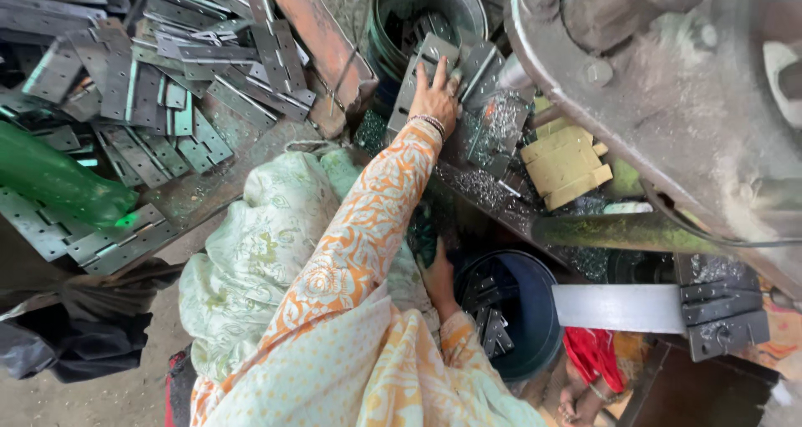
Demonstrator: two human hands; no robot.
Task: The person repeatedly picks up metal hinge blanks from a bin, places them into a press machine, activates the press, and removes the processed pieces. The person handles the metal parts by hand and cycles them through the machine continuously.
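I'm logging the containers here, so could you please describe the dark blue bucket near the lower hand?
The dark blue bucket is round, plastic-looking and open-topped, standing upright low beside the person. Several grey metal hinge plates lie jumbled inside. The right hand rests at its left rim; whether it touches is unclear.

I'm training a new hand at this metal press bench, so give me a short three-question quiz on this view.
1. True or false: the left hand lies flat on a grey metal hinge plate.
2. Where is the right hand? A) beside the blue bucket B) on the green bottle
3. What lies heaped at upper left?

Key: 1 true. 2 A. 3 hinge plates.
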